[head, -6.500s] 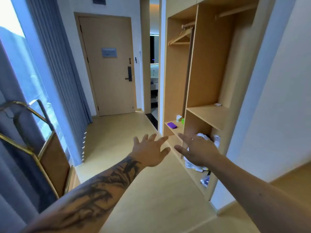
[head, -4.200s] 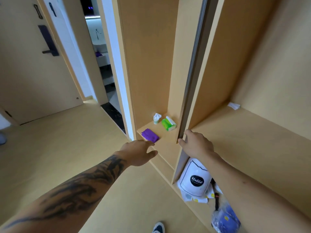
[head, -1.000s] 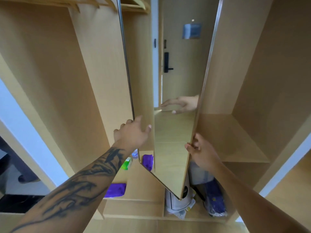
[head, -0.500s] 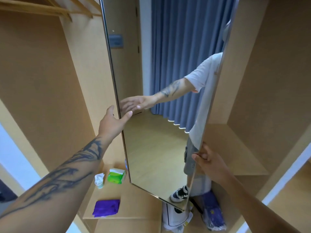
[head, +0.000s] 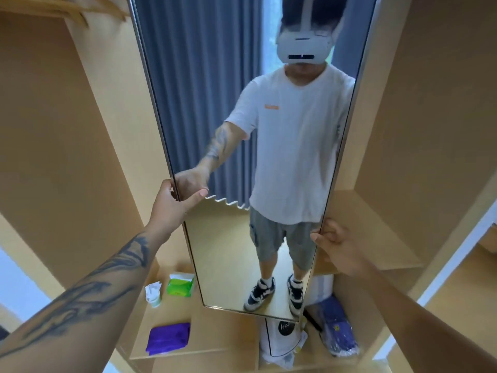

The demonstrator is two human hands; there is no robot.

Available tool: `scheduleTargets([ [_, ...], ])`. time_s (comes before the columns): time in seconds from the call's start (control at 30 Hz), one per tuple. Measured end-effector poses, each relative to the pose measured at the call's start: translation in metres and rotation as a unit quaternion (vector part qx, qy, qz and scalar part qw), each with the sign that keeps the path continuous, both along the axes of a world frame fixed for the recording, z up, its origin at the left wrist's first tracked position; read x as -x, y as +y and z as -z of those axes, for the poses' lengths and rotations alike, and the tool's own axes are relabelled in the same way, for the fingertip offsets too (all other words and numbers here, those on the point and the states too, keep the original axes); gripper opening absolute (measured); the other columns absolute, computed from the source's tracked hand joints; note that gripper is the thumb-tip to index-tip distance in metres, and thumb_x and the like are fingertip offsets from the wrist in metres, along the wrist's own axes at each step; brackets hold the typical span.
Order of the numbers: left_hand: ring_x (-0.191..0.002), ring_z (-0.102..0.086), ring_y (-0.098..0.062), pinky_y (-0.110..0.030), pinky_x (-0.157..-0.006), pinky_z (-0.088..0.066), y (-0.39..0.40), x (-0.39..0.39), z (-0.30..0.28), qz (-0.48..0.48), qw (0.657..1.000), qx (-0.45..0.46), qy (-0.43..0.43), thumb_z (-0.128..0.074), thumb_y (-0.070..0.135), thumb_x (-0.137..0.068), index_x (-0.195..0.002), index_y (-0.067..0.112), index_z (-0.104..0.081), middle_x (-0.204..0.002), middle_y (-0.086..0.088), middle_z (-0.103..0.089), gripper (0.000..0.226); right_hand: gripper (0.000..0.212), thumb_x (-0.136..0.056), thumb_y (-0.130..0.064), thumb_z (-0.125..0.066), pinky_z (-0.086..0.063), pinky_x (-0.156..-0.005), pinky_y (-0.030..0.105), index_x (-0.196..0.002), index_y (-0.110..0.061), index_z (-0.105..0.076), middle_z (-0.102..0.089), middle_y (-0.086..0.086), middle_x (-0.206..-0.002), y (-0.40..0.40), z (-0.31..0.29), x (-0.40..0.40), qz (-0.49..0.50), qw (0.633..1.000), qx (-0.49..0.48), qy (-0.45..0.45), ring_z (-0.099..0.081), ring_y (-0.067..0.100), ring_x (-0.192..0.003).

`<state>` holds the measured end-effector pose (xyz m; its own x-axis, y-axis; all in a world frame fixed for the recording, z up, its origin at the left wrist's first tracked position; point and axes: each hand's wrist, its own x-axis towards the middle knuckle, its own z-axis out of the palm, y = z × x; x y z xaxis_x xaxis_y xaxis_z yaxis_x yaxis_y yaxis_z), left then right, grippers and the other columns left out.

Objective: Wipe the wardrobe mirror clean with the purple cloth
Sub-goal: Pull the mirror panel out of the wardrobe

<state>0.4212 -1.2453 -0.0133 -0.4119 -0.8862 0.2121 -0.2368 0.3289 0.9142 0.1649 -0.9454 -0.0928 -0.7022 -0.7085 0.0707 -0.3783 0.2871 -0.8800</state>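
Observation:
The tall wardrobe mirror stands pulled out and faces me squarely, reflecting a person in a white shirt and a blue curtain. My left hand grips its left edge at mid height, thumb on the glass. My right hand holds the right edge lower down, fingers curled around the frame. The folded purple cloth lies untouched on the low shelf at the lower left, below my left forearm.
A green tissue pack and a small white bottle sit behind the cloth. Under the mirror stand a white bag and a blue plastic-wrapped bundle. Wooden wardrobe walls close in on both sides; hangers hang at top left.
The mirror has swung further round and now faces me head-on. My left hand went from flat against the edge to gripping it; my right hand still holds the right edge.

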Motion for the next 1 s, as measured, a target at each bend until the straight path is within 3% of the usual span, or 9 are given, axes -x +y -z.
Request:
scheduleTargets([
  [0.07,-0.110,-0.061,-0.019,-0.027,-0.083,-0.046,0.004,-0.003,0.005,-0.017,1.000,0.006,0.005,-0.090,0.043,-0.079,-0.127,0.021,-0.050,-0.114,0.004,-0.061,0.067,0.006,-0.099,-0.045,-0.070,-0.057,-0.096,0.058,-0.101,-0.047,-0.064,-0.080,-0.014,-0.098,-0.006,-0.004,-0.001,0.012,1.000,0.001,0.004,-0.076,0.014,-0.095],
  [0.17,-0.112,-0.063,-0.019,-0.034,-0.090,-0.050,0.009,-0.007,0.010,-0.031,0.999,0.004,0.018,-0.092,0.045,-0.075,-0.123,0.027,-0.048,-0.116,0.004,-0.062,0.068,0.008,-0.103,-0.035,-0.067,-0.057,-0.092,0.053,-0.097,-0.040,-0.064,-0.076,-0.021,-0.084,-0.014,-0.009,-0.001,0.037,0.999,0.001,-0.002,-0.070,0.008,-0.085],
  [0.27,-0.114,-0.064,-0.018,-0.040,-0.097,-0.054,0.017,-0.014,0.017,-0.036,0.999,0.021,0.021,-0.095,0.045,-0.072,-0.124,0.027,-0.050,-0.124,0.004,-0.065,0.072,0.004,-0.102,-0.044,-0.065,-0.060,-0.092,0.053,-0.101,-0.040,-0.065,-0.075,-0.015,-0.094,-0.020,-0.013,0.003,0.047,0.999,-0.010,0.006,-0.071,0.013,-0.091],
  [0.4,-0.109,-0.066,-0.016,-0.037,-0.090,-0.055,0.028,-0.018,0.024,-0.056,0.997,0.043,0.020,-0.095,0.045,-0.071,-0.124,0.026,-0.049,-0.116,0.014,-0.066,0.074,0.014,-0.102,-0.053,-0.061,-0.059,-0.089,0.048,-0.101,-0.039,-0.062,-0.073,-0.010,-0.100,-0.029,-0.022,0.010,0.051,0.996,-0.053,0.050,-0.072,0.021,-0.096],
  [0.53,-0.103,-0.063,-0.015,-0.033,-0.086,-0.051,0.043,-0.018,0.024,-0.081,0.995,0.059,0.014,-0.094,0.042,-0.074,-0.120,0.029,-0.044,-0.106,0.024,-0.057,0.070,0.029,-0.102,-0.057,-0.057,-0.054,-0.081,0.040,-0.117,-0.033,-0.062,-0.073,-0.004,-0.102,-0.036,-0.022,0.016,0.061,0.990,-0.090,0.093,-0.070,0.025,-0.098],
  [0.67,-0.112,-0.059,-0.012,-0.034,-0.096,-0.050,0.049,-0.019,0.024,-0.089,0.995,0.054,0.004,-0.093,0.042,-0.075,-0.123,0.032,-0.039,-0.114,0.018,-0.056,0.073,0.038,-0.103,-0.057,-0.056,-0.044,-0.072,0.036,-0.127,-0.028,-0.060,-0.069,-0.002,-0.100,-0.037,-0.024,0.016,0.059,0.987,-0.109,0.097,-0.066,0.025,-0.096],
  [0.8,-0.123,-0.060,-0.015,-0.039,-0.105,-0.051,0.059,-0.020,0.028,-0.094,0.994,0.061,-0.003,-0.093,0.037,-0.076,-0.136,0.027,-0.041,-0.127,0.014,-0.058,0.080,0.042,-0.105,-0.057,-0.052,-0.046,-0.074,0.038,-0.132,-0.025,-0.054,-0.069,0.001,-0.097,-0.034,-0.023,0.010,0.063,0.982,-0.137,0.113,-0.061,0.024,-0.087],
  [1.0,-0.131,-0.057,-0.027,-0.041,-0.099,-0.052,0.082,-0.039,0.069,-0.120,0.982,0.086,-0.114,-0.092,0.040,-0.076,-0.158,0.028,-0.028,-0.147,-0.005,-0.055,0.104,0.054,-0.103,-0.065,-0.047,-0.051,-0.072,0.042,-0.132,-0.020,-0.045,-0.069,0.006,-0.106,-0.018,0.012,-0.016,0.143,0.965,-0.156,0.155,-0.066,0.032,-0.092],
])
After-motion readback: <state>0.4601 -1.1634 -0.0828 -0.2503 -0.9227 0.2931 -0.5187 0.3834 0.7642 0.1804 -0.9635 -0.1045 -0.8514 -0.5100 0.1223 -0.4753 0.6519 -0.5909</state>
